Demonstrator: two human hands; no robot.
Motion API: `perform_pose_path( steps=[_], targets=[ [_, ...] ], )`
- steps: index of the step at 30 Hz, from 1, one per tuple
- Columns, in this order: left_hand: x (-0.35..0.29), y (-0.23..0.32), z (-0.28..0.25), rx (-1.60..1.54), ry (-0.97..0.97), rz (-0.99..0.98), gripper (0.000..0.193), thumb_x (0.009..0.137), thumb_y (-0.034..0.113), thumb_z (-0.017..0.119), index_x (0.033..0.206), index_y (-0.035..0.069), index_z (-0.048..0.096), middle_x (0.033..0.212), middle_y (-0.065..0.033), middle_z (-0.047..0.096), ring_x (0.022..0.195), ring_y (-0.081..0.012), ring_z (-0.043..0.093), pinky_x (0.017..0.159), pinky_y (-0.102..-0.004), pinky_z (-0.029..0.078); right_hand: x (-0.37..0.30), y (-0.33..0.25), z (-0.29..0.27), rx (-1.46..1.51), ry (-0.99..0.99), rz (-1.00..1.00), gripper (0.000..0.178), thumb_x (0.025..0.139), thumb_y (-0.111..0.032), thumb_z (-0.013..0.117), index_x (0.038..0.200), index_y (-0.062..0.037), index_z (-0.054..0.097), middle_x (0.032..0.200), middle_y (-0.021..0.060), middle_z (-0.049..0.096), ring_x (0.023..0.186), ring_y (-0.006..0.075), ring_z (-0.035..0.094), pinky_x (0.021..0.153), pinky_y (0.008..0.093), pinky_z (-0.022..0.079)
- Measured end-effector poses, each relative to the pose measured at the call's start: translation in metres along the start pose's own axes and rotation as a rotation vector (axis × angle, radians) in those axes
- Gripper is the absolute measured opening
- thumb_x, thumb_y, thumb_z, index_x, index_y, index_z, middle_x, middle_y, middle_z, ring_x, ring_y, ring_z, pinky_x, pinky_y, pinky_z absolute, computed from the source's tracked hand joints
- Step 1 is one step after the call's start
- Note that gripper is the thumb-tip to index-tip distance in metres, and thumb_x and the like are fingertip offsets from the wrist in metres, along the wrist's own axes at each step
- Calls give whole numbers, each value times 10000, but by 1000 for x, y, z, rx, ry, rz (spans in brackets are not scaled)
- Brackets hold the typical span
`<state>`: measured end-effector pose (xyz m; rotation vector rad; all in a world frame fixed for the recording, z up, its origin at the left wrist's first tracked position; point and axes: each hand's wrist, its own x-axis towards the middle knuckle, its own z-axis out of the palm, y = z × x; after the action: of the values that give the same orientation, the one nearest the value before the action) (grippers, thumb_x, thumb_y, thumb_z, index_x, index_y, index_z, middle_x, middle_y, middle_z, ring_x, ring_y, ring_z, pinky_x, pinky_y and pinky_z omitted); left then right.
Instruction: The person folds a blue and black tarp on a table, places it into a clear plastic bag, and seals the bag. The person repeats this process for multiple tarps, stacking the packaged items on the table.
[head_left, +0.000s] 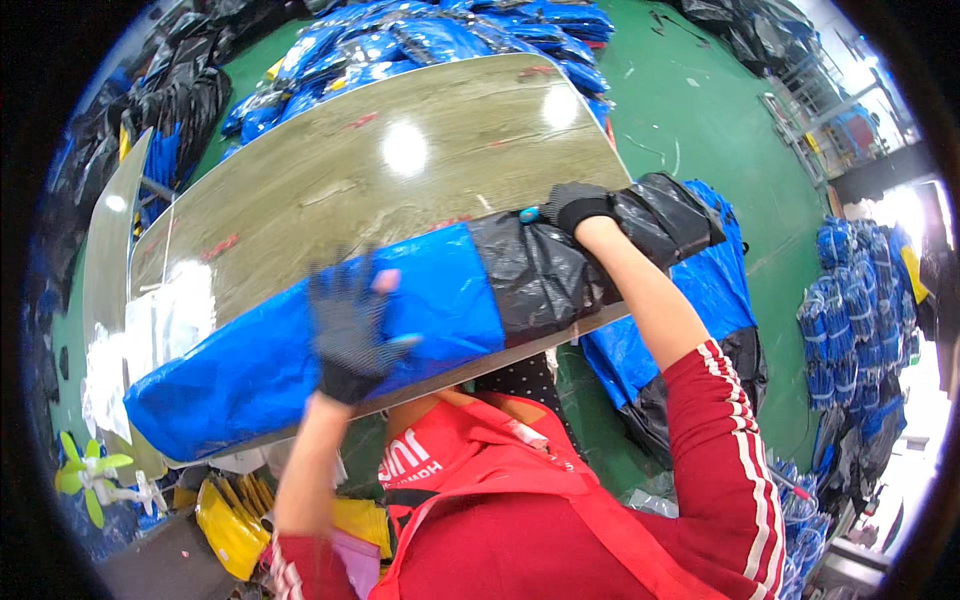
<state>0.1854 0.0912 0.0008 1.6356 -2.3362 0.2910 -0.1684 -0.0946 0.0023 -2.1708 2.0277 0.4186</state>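
Note:
A long folded plastic sheet, with a blue part (430, 285) at left and a black part (540, 280) at right, lies along the near edge of a wood-patterned tabletop (330, 165). Over the blue part, my left hand (350, 325) is spread flat, its fingers blurred by motion. It wears a dark grey glove; a fingertip shows bare and the thumb tip is light blue. My right hand (578, 205), gloved alike, rests at the far edge of the black part with its thumb out to the left. The sheet's right end hangs over the table's edge.
Blue packaged bundles (430, 40) are heaped beyond the table. Blue and black sheeting (640, 355) hangs at the near right. Tied blue bundles (850, 300) stand farther right. A green fan (92, 465) and yellow folded pieces (230, 525) are at the lower left.

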Motion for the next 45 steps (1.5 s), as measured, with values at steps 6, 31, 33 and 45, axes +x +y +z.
perform_pose_path(
  steps=[6,31,33,45],
  targets=[
    [34,43,52,-130,-253,50,862,704,683,611,1347,120,497,1503,-217,300,1409,-462,173,1123,-630,19,-67,70,-23,-86,549,-297,375,842,-418,579,1144,-213,664,1075,57,667,1052,272,576,920,474,389],
    [82,171,57,-1509,-480,-197,783,792,559,594,1373,62,424,1451,-223,357,1380,-397,268,1137,-571,126,-183,-84,-33,680,326,-798,564,763,-205,689,1303,-131,539,1292,182,542,1197,396,501,1017,480,386],
    [69,164,20,-1372,-450,-152,753,793,546,594,1362,76,441,1448,-210,372,1373,-398,284,1134,-573,136,-189,-115,-23,485,572,-906,608,759,-259,674,1337,-170,510,1362,153,487,1256,377,445,1033,522,355],
    [-24,-15,-6,-223,-94,30,675,754,524,631,1312,166,507,1455,-139,400,1357,-408,317,1115,-617,120,-168,-129,-4,274,460,-677,758,796,-582,591,1393,-136,452,1439,227,378,1329,444,330,1081,585,224]
  ],
)
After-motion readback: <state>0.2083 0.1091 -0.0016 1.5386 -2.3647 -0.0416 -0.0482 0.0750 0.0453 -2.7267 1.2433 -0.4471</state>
